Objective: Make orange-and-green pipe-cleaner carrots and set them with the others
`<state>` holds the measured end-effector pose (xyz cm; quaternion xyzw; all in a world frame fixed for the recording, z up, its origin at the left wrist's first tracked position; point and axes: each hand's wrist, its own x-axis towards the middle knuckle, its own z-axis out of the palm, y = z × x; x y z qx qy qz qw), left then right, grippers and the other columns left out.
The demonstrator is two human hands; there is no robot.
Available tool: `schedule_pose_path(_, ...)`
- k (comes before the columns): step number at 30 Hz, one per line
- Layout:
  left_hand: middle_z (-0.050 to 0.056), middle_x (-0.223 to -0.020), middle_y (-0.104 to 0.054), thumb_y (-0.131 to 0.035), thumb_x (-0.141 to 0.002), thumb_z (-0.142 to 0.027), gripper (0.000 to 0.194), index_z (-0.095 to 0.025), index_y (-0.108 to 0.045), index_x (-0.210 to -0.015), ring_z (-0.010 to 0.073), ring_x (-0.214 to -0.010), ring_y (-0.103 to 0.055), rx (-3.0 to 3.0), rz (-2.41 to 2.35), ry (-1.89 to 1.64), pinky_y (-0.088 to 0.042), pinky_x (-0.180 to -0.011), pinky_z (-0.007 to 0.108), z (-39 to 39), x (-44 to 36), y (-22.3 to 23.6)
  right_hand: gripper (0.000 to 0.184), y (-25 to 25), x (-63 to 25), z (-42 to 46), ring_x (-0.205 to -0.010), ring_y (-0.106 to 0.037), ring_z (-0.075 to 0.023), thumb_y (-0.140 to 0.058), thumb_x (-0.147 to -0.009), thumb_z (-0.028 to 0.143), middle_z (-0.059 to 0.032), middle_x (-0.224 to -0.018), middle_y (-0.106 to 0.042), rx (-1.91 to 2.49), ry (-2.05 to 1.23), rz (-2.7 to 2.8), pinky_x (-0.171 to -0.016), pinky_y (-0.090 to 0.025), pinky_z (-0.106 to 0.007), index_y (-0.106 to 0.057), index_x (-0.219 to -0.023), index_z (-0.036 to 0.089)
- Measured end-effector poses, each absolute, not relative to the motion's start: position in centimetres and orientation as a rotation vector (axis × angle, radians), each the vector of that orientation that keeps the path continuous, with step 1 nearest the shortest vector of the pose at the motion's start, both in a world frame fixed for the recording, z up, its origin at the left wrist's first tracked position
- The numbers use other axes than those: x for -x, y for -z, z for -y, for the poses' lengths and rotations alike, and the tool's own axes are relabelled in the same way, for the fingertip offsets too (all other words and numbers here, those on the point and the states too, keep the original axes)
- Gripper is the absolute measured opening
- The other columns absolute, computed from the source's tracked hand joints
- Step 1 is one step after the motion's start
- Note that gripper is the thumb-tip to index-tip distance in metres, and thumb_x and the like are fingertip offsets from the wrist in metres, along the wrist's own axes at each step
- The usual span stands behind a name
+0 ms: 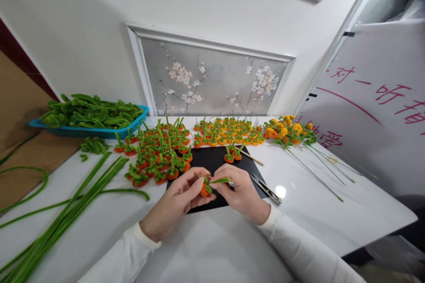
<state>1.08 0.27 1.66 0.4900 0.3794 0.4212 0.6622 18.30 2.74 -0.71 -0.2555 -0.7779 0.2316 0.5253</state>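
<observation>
My left hand point(177, 201) pinches a small orange pipe-cleaner piece point(204, 190) over the black mat point(215, 159). My right hand point(241, 190) grips the green pipe-cleaner end point(219, 181) that sticks out of that same piece. Both hands meet above the mat's near edge. White sleeves cover both forearms. Two finished orange pieces with green tops point(232, 154) stand on the mat's far part.
Several orange-and-green pieces point(159, 154) crowd the white table behind the mat. Long green pipe cleaners point(76, 203) lie left. A blue basket point(99, 131) holds green leaf shapes. Yellow stemmed flowers point(288, 132), a wooden stick point(251, 157) and small snips point(265, 189) lie right.
</observation>
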Motion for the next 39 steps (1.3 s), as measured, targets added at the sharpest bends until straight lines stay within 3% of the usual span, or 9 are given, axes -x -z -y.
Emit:
schedule_pose_path(3,0.001,-0.103,-0.055,-0.069,-0.075,-0.034,0.034,-0.025,-0.051,-0.102,0.0155,-0.087,-0.060,-1.283,-0.946,-1.133,-0.052,-0.080,0.032,-0.5,-1.3,-1.0,0.009,0.8,-18.3,-2.6,-0.061,-0.053,-0.0116,-0.053,-0.085,0.018,-0.0029,-0.074,-0.059,0.681,-0.532,1.865,-0.054,-0.042,-0.023,-0.059,-0.078,0.018)
schedule_pose_path(6,0.000,-0.098,-0.055,-0.070,-0.072,-0.029,0.030,-0.023,-0.052,-0.095,0.0148,-0.082,-0.060,-1.443,-1.032,-1.177,-0.052,-0.077,0.031,-0.6,-1.5,-0.6,0.008,0.8,-18.3,-2.5,-0.057,-0.048,-0.0102,-0.053,-0.084,0.017,-0.0011,-0.071,-0.055,0.740,-0.519,1.879,-0.051,-0.039,-0.022,-0.056,-0.077,0.018)
schedule_pose_path(13,0.000,-0.084,-0.064,-0.064,-0.079,-0.039,0.027,-0.020,-0.054,-0.095,0.0152,-0.073,-0.066,-1.232,-0.980,-1.010,-0.055,-0.075,0.031,-0.1,-1.5,-1.3,0.012,0.3,-18.6,-2.7,-0.076,-0.058,-0.0137,-0.051,-0.087,0.014,-0.0046,-0.081,-0.060,0.627,-0.509,1.953,-0.068,-0.048,-0.025,-0.059,-0.081,0.018)
schedule_pose_path(18,-0.004,-0.059,-0.062,-0.058,-0.083,-0.044,0.027,-0.022,-0.048,-0.095,0.0109,-0.055,-0.062,-1.244,-0.974,-0.972,-0.049,-0.054,0.019,0.0,-1.6,-1.6,0.016,0.2,-18.9,-2.7,-0.077,-0.059,-0.0136,-0.048,-0.089,0.014,-0.0056,-0.084,-0.062,0.597,-0.473,1.999,-0.069,-0.049,-0.025,-0.062,-0.082,0.018)
schedule_pose_path(24,-0.006,-0.057,-0.057,-0.045,-0.089,-0.049,0.027,-0.022,-0.044,-0.093,0.0074,-0.039,-0.050,-1.289,-1.016,-0.908,-0.035,-0.036,0.015,-0.2,-1.5,-1.3,0.012,0.1,-18.9,-2.5,-0.071,-0.057,-0.0130,-0.050,-0.087,0.017,-0.0062,-0.081,-0.062,0.592,-0.476,2.022,-0.061,-0.046,-0.024,-0.061,-0.082,0.017)
schedule_pose_path(26,-0.004,-0.065,-0.058,-0.044,-0.089,-0.048,0.026,-0.023,-0.045,-0.098,0.0088,-0.046,-0.054,-1.350,-1.018,-0.946,-0.039,-0.040,0.017,-0.3,-1.4,-1.1,0.008,0.2,-18.9,-2.5,-0.063,-0.053,-0.0115,-0.053,-0.085,0.018,-0.0045,-0.077,-0.059,0.640,-0.518,1.984,-0.054,-0.042,-0.022,-0.059,-0.079,0.017)
schedule_pose_path(30,0.001,-0.104,-0.054,-0.068,-0.077,-0.029,0.032,-0.025,-0.047,-0.102,0.0134,-0.082,-0.061,-1.511,-0.978,-1.085,-0.050,-0.067,0.024,-0.3,-1.4,-0.8,0.008,0.5,-18.7,-2.5,-0.054,-0.044,-0.0084,-0.055,-0.082,0.018,0.0010,-0.067,-0.051,0.751,-0.597,1.886,-0.048,-0.036,-0.021,-0.055,-0.074,0.017)
schedule_pose_path(34,-0.001,-0.090,-0.056,-0.062,-0.082,-0.025,0.019,-0.022,-0.047,-0.092,0.0118,-0.075,-0.060,-1.479,-0.933,-1.117,-0.050,-0.069,0.026,-0.4,-1.5,-0.9,0.009,0.6,-18.7,-2.7,-0.052,-0.042,-0.0077,-0.056,-0.082,0.017,0.0020,-0.065,-0.049,0.760,-0.648,1.888,-0.047,-0.034,-0.021,-0.056,-0.073,0.017)
schedule_pose_path(39,-0.003,-0.076,-0.060,-0.060,-0.084,-0.034,0.026,-0.022,-0.042,-0.098,0.0104,-0.061,-0.057,-1.386,-0.934,-1.018,-0.045,-0.057,0.023,-0.5,-1.1,-1.3,0.010,0.4,-19.0,-3.0,-0.070,-0.057,-0.0124,-0.055,-0.086,0.016,-0.0041,-0.078,-0.062,0.589,-0.562,1.971,-0.062,-0.047,-0.024,-0.062,-0.080,0.017)
